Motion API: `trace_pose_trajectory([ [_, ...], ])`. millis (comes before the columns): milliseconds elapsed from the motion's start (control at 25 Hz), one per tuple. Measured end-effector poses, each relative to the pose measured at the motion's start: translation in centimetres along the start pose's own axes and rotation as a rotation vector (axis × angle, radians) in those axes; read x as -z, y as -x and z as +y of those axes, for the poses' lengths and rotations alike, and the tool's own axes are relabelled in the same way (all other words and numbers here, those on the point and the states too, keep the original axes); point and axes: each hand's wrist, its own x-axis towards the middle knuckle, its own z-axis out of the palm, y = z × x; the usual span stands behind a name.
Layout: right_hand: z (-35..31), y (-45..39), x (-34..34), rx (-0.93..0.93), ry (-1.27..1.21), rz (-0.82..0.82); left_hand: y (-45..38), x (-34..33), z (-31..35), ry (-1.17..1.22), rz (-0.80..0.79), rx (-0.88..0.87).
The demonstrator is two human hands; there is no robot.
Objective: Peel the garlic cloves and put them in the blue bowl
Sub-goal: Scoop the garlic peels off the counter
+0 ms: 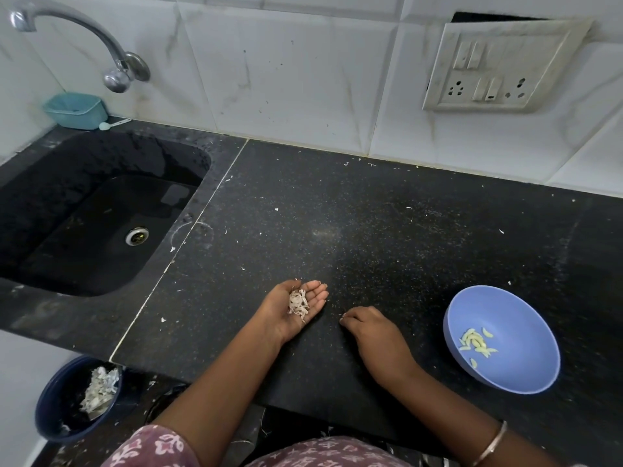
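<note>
The blue bowl (515, 318) stands on the black counter at the right and holds several peeled garlic cloves (476, 342). My left hand (286, 318) lies palm up near the counter's front, cupped around a small heap of garlic skins (298, 303). My right hand (372, 332) rests palm down just to its right, fingers curled with the tips pinched on the counter surface. Whether the fingertips hold a scrap is too small to tell. No unpeeled cloves are in view.
A dark sink (91, 214) with a tap (111, 59) fills the left side. A teal basket (76, 109) stands behind it. A dark blue bin (50, 402) with waste sits on the floor below the counter edge. Tiny skin flakes dot the black counter (337, 214).
</note>
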Motion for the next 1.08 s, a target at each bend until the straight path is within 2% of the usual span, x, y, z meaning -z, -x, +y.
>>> trace_pose_trajectory([
  [360, -1.2, -2.8, 1.0, -0.204, -0.079, -0.083, 0.4, 0.2, -0.3, -0.010, -0.001, -0.013],
  [440, -1.1, -3.4, 1.3, -0.308, -0.246, -0.086, 0.5, 0.4, -0.3, -0.017, 0.005, -0.022],
  [560, -1.6, -4.3, 2.1, -0.492, -0.760, -0.106, 0.5, 0.7, -0.4, -0.018, 0.003, -0.033],
  [640, -2.7, -5.1, 2.8, -0.465, -0.923, -0.086, 0.5, 0.8, -0.7, 0.001, -0.023, -0.037],
  [720, -4.2, -5.9, 3.3, -0.391, -0.925, -0.075, 0.8, 0.7, -0.8, 0.019, -0.074, -0.033],
  [800, -5.1, -6.7, 3.5, -0.324, -0.817, -0.054, 1.5, 0.4, -0.9, 0.017, -0.126, -0.039],
  [920, -5.8, -7.4, 3.9, -0.232, -0.648, -0.057, 2.4, 0.2, -0.7, 0.004, -0.125, -0.075],
  [1080, -6.0, -7.7, 4.4, -0.112, -0.553, -0.039, 2.4, 1.0, -0.2, 0.059, -0.150, -0.089],
])
